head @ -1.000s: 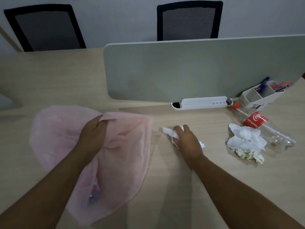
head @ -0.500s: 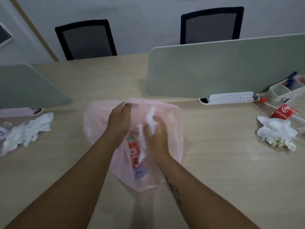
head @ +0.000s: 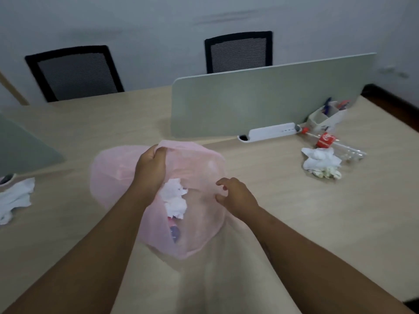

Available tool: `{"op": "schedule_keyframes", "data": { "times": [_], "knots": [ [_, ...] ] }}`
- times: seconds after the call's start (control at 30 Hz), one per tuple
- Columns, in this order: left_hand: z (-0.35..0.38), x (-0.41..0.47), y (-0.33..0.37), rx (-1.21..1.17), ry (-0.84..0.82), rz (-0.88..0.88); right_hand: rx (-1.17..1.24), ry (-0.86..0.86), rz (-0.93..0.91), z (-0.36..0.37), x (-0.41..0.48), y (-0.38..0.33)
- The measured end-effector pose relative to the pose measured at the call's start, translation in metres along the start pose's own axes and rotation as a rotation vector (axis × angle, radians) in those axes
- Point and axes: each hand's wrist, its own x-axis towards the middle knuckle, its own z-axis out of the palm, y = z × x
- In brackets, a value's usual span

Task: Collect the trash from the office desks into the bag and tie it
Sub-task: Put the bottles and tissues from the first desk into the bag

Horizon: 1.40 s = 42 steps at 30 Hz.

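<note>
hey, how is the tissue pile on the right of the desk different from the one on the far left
The right pile lies against a clear plastic bottle with a red label, and has yellowish crumpled paper at its near edge. The left pile is all white, spreads flatter, and runs off the picture's edge. The right pile sits beside the divider and pen holder. Both are crumpled white tissue on the desk, outside the bag.

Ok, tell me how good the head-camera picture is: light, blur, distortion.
Head view: dim, flat indoor light with no glare; wide-angle bending bows the divider panel and desk edges; slight softness over the left hand, right hand and pink bag; soft shadows fall beneath the arms; the bottle label is blurred.
</note>
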Motion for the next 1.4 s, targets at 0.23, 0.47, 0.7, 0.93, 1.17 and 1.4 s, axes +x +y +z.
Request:
{"op": "schedule_keyframes", "data": {
  "times": [0.23,0.47,0.7,0.93,1.17,1.4],
  "knots": [
    [0.07,0.001,0.008,-0.014,-0.088,0.008,-0.184,0.108,0.206,-0.082,-0.003,0.095],
    [0.151,0.003,0.023,0.024,-0.121,0.003,-0.479,0.187,0.391,-0.159,0.012,0.214],
    [0.195,0.018,0.025,0.104,-0.116,0.051,-0.584,0.227,0.267,-0.18,0.056,0.285],
    [0.214,0.023,0.016,0.065,-0.087,-0.041,-0.484,0.333,0.257,-0.165,0.084,0.299],
    [0.217,0.021,0.03,0.049,-0.094,-0.071,-0.242,0.294,0.245,-0.154,0.062,0.287],
    [0.187,0.022,0.051,-0.028,-0.036,-0.103,0.325,0.358,0.12,-0.115,0.057,0.145]
  ]
}}
